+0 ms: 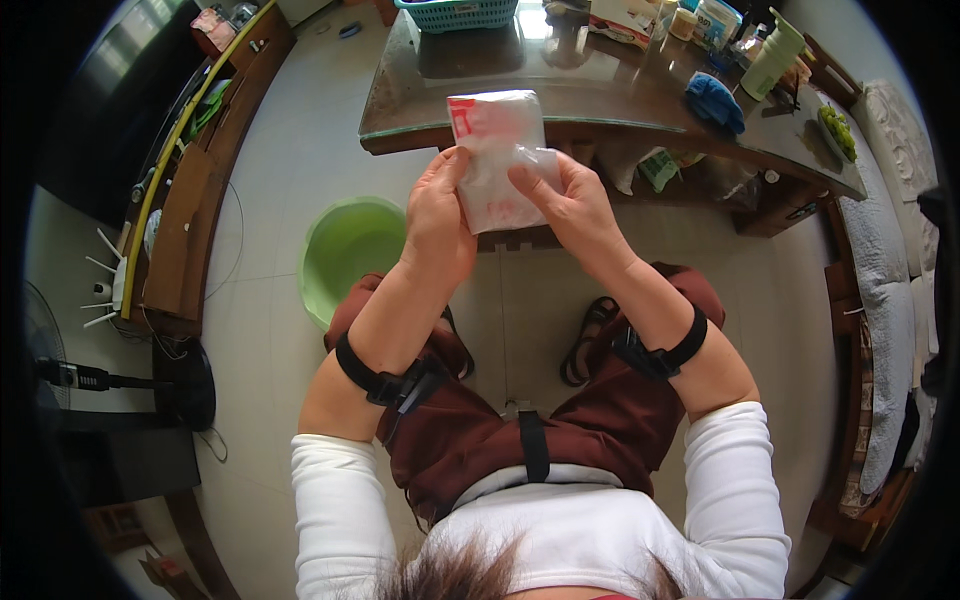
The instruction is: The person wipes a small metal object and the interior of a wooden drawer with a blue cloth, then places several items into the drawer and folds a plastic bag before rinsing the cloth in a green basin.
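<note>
A flat rectangular bundle of thin white plastic point(499, 176), perhaps a folded plastic bag, is held up in front of the table's near edge. It bears red printing at its top left corner and near its lower end. My left hand point(441, 206) grips its left edge, thumb on top and fingers beneath. My right hand point(579, 206) holds the right side, with the thumb lying across the plastic. Near that thumb a loose translucent flap stands out from the bundle. The fingers under the bundle are mostly hidden.
A glass-topped wooden table point(510, 94) carries a blue basket point(457, 15), a blue cloth point(714, 101), a pale green bottle point(772, 60) and a plate of green grapes point(836, 133). A green basin point(349, 240) stands on the floor at left. A padded sofa point(885, 300) lines the right.
</note>
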The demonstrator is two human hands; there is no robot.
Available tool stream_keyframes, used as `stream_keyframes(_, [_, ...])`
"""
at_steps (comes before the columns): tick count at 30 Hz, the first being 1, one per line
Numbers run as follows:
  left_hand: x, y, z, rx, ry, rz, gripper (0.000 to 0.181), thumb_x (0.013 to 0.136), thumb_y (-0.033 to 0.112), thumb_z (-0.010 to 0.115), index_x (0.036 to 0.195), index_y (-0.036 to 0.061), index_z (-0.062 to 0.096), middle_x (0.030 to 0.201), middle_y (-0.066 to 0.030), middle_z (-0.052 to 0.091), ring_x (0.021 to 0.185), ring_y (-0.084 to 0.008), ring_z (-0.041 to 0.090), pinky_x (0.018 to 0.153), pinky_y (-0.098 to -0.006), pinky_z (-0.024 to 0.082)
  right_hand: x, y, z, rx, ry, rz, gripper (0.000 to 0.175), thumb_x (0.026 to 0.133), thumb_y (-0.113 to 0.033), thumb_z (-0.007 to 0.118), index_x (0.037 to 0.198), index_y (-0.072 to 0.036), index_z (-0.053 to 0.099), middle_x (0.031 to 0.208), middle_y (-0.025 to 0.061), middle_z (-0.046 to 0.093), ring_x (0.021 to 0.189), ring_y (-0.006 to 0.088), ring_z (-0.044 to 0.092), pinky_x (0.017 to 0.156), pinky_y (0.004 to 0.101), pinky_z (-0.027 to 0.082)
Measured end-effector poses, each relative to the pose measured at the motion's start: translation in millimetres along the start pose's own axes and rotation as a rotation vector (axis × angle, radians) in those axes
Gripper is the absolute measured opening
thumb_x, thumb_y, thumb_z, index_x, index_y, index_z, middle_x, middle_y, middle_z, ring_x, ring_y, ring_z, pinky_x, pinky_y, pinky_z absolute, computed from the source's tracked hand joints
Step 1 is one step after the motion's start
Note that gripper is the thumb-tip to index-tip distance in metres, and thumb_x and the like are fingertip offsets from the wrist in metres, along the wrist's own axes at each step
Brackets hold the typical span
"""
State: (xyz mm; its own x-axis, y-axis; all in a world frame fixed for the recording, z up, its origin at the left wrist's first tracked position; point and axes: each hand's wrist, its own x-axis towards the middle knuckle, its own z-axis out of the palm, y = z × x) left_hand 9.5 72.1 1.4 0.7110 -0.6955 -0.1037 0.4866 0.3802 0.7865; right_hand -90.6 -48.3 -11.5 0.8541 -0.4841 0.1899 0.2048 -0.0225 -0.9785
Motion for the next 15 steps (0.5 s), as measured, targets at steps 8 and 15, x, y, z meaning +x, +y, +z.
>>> stream_keyframes(8, [37.0,-28.7,-10.0,-0.181,0.002,-0.014,0.031,0.102,0.028,0.05,0.122,0.0049,0.053,0.12,-0.0075,0.063,0.11,-0.0201,0.061,0.097,-0.0394,0.048,36.2,29.6,-20.7,0.018,-0.028,0.067,0.025,0.087,-0.02,0.073,0.096,0.003,0.068,0.085,0.0021,0.069,0.079,0.0073,0.061,0.071,0.0249,0.051])
stream_keyframes(15, [40.0,-24.9,-12.3,0.098,0.055,0.047,0.026,0.088,0.004,0.07,0.11,0.0055,0.057,0.107,-0.0055,0.066,0.096,-0.0135,0.064,0.085,-0.0311,0.053,44.7,29.9,-21.6,-0.195,-0.007,0.066,0.049,0.082,-0.016,0.079,0.122,0.001,0.056,0.094,0.0059,0.068,0.084,0.0093,0.063,0.072,0.0257,0.052])
